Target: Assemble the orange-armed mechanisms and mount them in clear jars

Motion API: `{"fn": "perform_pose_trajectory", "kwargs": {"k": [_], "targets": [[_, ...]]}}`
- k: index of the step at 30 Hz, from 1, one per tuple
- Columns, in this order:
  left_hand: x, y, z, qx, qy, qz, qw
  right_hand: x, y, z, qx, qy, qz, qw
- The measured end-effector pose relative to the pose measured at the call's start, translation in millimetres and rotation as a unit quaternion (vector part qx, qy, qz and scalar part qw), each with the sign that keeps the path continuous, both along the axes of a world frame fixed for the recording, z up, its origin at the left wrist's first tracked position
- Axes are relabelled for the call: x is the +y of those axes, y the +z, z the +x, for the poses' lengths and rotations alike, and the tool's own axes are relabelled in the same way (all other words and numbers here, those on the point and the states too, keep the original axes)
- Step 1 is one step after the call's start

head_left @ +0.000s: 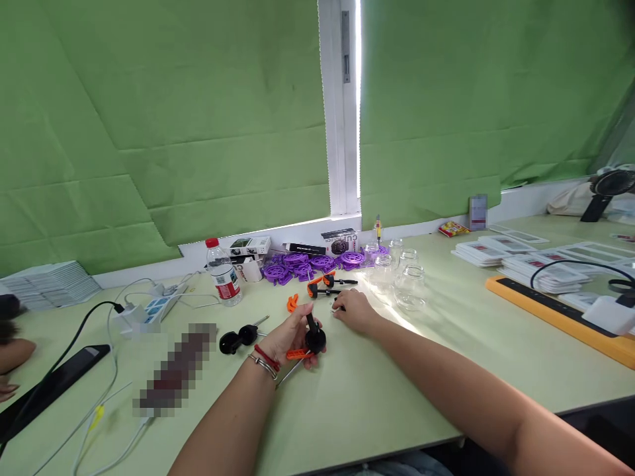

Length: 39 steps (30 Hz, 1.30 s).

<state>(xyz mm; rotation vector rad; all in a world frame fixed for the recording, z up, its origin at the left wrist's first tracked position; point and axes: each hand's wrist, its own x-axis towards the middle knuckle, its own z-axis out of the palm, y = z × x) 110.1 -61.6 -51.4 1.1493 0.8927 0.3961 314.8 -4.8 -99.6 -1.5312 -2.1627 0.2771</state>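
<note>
From the head camera, the left hand (pixel 288 337) is curled around a small black wheel (pixel 315 340) with an orange piece (pixel 297 354) under it, near the middle of the pale green surface (pixel 397 396). A thin metal rod (pixel 288 373) pokes out below the hand toward the near edge. The right hand (pixel 353 311) rests just beyond, its fingertips pressed down on a small dark part that is too tiny to make out.

To do this well, I judge the left hand should keep the wheel steady and upright while the right picks the small part cleanly with fingertips, without nudging the loose bits nearby.

A second pair of black wheels (pixel 239 338) lies to the left of the hands. Toward the far edge sit purple gears (pixel 307 264), orange clips (pixel 317 284), clear glass jars (pixel 409 284) and a water bottle (pixel 223 272). A power strip (pixel 149 311) and cables lie at the left, stacked booklets (pixel 526 261) and an orange-edged board (pixel 555 311) at the right. Green cloth (pixel 173 119) covers the window behind; a fan (pixel 610 188) stands in the far right corner.
</note>
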Motion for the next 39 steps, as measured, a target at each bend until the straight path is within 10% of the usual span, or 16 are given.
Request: {"fn": "perform_pose_trajectory", "kwargs": {"k": [17,24,39], "targets": [[2,1.1,1,0.006,-0.005,-0.039,0.999,-5,-1.0,-8,-0.003,-0.017,0.035,0.999],[10,-7.9,1,0.011,-0.015,-0.034,0.999,-35,26.1,-15,0.187,0.199,0.12,0.955],[12,-11.8,1,0.02,-0.045,-0.011,0.999,-39,36.2,-18,0.104,0.259,0.074,0.958]]}}
